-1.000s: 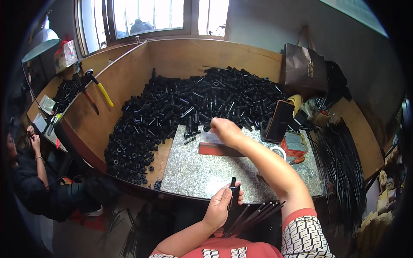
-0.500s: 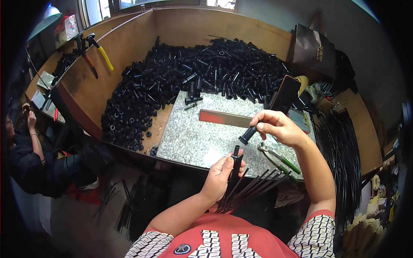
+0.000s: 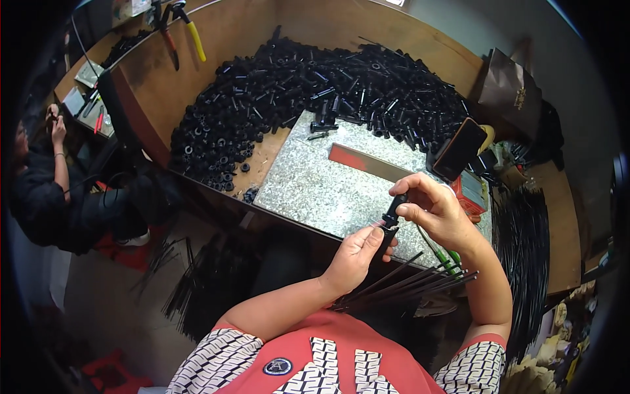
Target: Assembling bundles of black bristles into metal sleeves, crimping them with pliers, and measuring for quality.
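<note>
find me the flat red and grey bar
In the head view, the bar lies on the speckled slab, right of centre, between the black heap and the right hand.

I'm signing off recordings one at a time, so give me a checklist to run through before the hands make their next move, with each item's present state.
1. Left hand gripping the lower black piece: ok.
2. Right hand holding the upper black piece between thumb and fingers: ok.
3. The two pieces brought close, end toward end: ok.
4. The two pieces fully seated together: cannot tell; fingers partly cover the joint.
5. Green-handled pliers fully in view: not ok; the right hand partly hides them.
6. Red-and-grey bar on the speckled slab, not held: ok.
</note>
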### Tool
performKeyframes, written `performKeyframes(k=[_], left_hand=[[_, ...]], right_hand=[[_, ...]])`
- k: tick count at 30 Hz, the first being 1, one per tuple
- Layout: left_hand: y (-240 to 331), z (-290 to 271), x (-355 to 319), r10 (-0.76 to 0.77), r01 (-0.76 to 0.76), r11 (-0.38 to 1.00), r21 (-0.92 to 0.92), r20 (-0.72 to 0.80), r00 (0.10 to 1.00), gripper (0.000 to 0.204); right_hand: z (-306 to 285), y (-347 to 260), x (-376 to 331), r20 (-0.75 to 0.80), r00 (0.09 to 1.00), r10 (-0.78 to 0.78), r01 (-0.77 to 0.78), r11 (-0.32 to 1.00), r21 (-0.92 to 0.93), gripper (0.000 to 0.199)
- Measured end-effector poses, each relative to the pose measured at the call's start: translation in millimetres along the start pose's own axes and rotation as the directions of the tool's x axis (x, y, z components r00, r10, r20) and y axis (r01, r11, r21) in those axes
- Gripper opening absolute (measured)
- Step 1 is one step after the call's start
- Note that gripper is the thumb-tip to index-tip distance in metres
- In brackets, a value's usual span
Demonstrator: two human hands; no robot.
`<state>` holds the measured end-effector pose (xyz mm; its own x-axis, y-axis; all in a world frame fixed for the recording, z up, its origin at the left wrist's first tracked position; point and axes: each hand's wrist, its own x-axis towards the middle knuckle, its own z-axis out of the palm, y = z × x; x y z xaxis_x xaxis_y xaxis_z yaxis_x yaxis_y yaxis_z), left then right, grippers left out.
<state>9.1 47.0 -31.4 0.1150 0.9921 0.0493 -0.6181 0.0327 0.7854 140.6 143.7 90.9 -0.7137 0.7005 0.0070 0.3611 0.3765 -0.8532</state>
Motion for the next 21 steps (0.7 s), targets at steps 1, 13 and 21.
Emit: performKeyframes(k=[1, 13, 21], left_hand=[[1, 1, -1, 0.004, -0.004, 1.0, -0.005, -0.01, 1.0, 0.044], [5, 4, -6, 0.139, -0.132, 0.972, 0.197, -0.02, 0.99, 0.039], [11, 5, -3, 0.101, -0.098, 0.989, 0.107, -0.024, 0.995, 0.04]], right_hand=[[2, -2, 0, 0.012, 1.0, 0.0, 0.0, 1.0, 0.0, 0.026], [21, -22, 1, -0.118, 0.993, 0.016, -0.041, 0.976, -0.214, 0.041], [19, -9, 8, -0.037, 0.999, 0.033, -0.036, 0.996, -0.076, 0.037]])
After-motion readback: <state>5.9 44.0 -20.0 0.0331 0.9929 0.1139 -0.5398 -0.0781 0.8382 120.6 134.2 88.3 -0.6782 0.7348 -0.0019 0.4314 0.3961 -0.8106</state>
